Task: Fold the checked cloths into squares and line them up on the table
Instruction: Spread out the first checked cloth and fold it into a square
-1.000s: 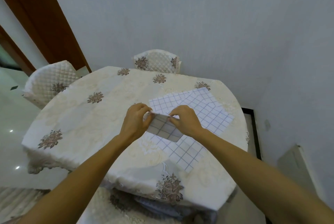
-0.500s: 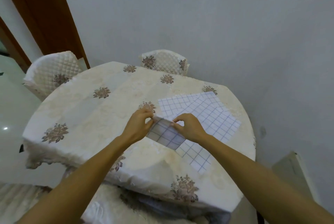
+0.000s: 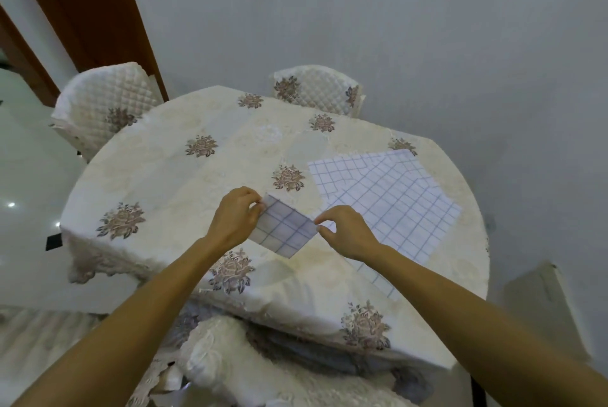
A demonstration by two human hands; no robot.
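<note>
A small folded checked cloth (image 3: 283,229), white with blue grid lines, is held as a diamond just above the table (image 3: 171,183). My left hand (image 3: 235,217) pinches its left corner. The thumb and forefinger of my right hand (image 3: 345,230) pinch its right corner. To the right, a pile of unfolded checked cloths (image 3: 388,199) lies flat and overlapping on the tablecloth, partly hidden by my right forearm.
The round table wears a cream floral tablecloth. Two quilted chairs stand beyond it, one at the far left (image 3: 102,107) and one at the back (image 3: 316,89). A third cushioned chair (image 3: 250,364) is tucked under the near edge. The wall is close behind.
Both hands have carried the folded cloth leftwards, off the pile of flat cloths and over bare tablecloth. The camera has tilted, so the table sits lower in view.
</note>
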